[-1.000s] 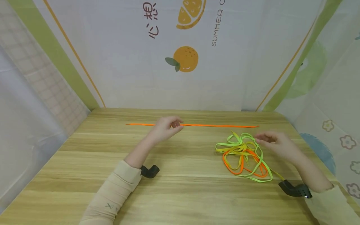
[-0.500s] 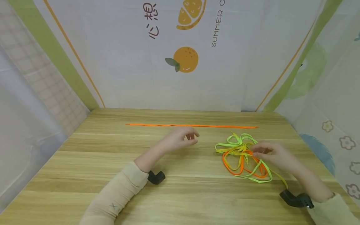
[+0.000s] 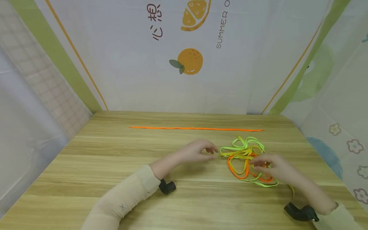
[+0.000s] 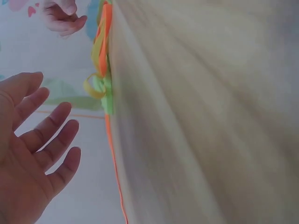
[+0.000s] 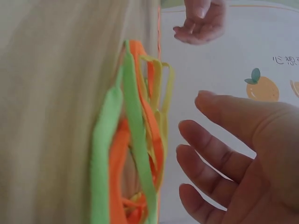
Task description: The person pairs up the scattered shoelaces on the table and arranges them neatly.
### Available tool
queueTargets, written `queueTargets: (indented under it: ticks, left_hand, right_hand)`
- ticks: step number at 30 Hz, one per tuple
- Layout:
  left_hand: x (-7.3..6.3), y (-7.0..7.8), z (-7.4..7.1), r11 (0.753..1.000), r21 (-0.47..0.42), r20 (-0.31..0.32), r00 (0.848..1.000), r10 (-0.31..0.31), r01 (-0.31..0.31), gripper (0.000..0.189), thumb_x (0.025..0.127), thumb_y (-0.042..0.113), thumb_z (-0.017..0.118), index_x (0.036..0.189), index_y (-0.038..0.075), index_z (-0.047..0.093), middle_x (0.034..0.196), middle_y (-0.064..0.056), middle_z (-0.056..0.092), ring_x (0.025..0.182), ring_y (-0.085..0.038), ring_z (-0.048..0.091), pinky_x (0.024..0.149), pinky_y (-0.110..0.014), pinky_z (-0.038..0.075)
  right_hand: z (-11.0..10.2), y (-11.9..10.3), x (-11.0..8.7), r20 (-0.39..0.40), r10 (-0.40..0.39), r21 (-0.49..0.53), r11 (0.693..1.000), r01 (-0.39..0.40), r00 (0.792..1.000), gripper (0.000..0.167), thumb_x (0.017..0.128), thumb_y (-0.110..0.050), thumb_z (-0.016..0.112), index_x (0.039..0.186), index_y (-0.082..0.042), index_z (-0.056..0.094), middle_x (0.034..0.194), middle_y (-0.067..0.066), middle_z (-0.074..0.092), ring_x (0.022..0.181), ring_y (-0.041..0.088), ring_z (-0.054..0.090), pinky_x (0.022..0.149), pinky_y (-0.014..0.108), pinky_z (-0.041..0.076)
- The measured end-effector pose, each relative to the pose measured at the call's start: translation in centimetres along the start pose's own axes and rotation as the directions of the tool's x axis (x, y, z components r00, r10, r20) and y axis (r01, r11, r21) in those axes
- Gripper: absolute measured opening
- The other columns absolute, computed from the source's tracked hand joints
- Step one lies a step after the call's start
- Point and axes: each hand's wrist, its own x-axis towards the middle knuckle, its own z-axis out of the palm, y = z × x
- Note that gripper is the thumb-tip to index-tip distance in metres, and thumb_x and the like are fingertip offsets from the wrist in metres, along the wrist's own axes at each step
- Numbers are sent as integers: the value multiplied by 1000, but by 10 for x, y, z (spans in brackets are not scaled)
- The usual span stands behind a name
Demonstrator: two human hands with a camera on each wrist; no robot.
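Note:
A loose tangle of flat shoelaces in green, yellow and orange lies on the right half of the table. My right hand hovers over the tangle's right side, fingers loosely bent and holding nothing. In the right wrist view the green lace passes beside that hand's parted fingers. My left hand is just left of the tangle, its relaxed fingers pointing toward it. The left wrist view shows this hand's fingers spread with nothing between them. One orange shoelace lies stretched straight across the far part of the table.
The wooden table ends at a hanging white cloth printed with oranges. More patterned cloth hangs along the right side. A black wrist camera sits under the right forearm, near a yellow lace end.
My left hand has moved right and nearer, away from the straight orange lace toward the tangle. My right hand has shifted slightly left and nearer over the tangle. The laces lie as before.

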Motion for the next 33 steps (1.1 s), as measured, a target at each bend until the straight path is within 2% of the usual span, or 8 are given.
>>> queueTargets:
  ticks: [3, 6, 10, 15, 17, 22, 26, 33]
  left_hand:
    - [4, 1, 4, 999, -35, 31, 999, 22, -21, 26, 93, 19, 65, 116, 8, 66, 112, -3, 64, 100, -10, 56, 87, -28, 45]
    - [7, 2, 8, 997, -61, 68, 997, 48, -43, 27, 93, 18, 65, 117, 7, 66, 112, -3, 63, 101, -13, 56, 88, -26, 45]
    - [11, 3, 14, 996, -72, 124, 991, 52, -44, 28, 93, 18, 64, 118, 6, 65, 112, -3, 62, 99, -13, 56, 87, -21, 44]
    - [15, 6, 21, 999, -21, 202, 978, 43, -40, 30, 93, 21, 64, 122, 13, 65, 109, 3, 58, 99, -5, 53, 87, -17, 40]
    - [18, 7, 23, 998, 17, 225, 973, 54, -59, 30, 94, 23, 63, 123, 16, 65, 107, 6, 57, 99, -4, 51, 86, -17, 38]
    - [23, 10, 25, 994, 46, 274, 958, 82, -98, 32, 94, 19, 62, 126, 16, 64, 105, 3, 56, 99, -6, 50, 85, -17, 37]
    - [26, 11, 27, 995, 39, 304, 949, 81, -97, 33, 94, 17, 61, 127, 16, 63, 104, 1, 55, 98, -6, 49, 84, -17, 37]
    - [32, 15, 32, 991, 95, 348, 936, 56, -95, 34, 94, 22, 60, 129, 21, 62, 95, 4, 50, 87, -8, 44, 76, -18, 36]
  right_hand:
    - [5, 2, -1, 5, -45, -2, 999, 45, 999, 18, 87, -11, 71, 105, -12, 72, 85, -8, 66, 77, 5, 56, 65, 27, 46]
    - [9, 4, -3, 11, -47, 22, 999, 47, 999, 17, 88, -13, 71, 105, -14, 72, 86, -9, 65, 77, 6, 56, 63, 26, 46]
    - [14, 3, -4, 16, -48, 40, 998, 48, 999, 16, 88, -16, 71, 103, -15, 72, 86, -10, 64, 75, 5, 56, 58, 25, 45]
    - [18, 3, -4, 9, -73, 59, 996, 72, 997, 15, 86, -14, 72, 102, -12, 71, 84, -11, 63, 73, 5, 54, 55, 24, 44]
    - [19, 4, -4, 11, -77, 63, 995, 76, 997, 15, 86, -13, 72, 101, -12, 72, 84, -11, 63, 73, 5, 55, 54, 24, 44]
    - [20, 7, -4, 31, -63, 57, 996, 61, 998, 15, 85, -15, 73, 100, -13, 72, 86, -7, 66, 73, 4, 54, 55, 24, 44]
    - [22, 7, -3, 45, -56, 68, 996, 53, 997, 14, 85, -16, 73, 99, -13, 73, 88, -7, 67, 71, 4, 52, 54, 24, 45]
    - [24, 7, -2, 67, -51, 87, 995, 45, 996, 12, 87, -15, 72, 99, -13, 73, 89, -8, 66, 73, 4, 53, 56, 25, 46]
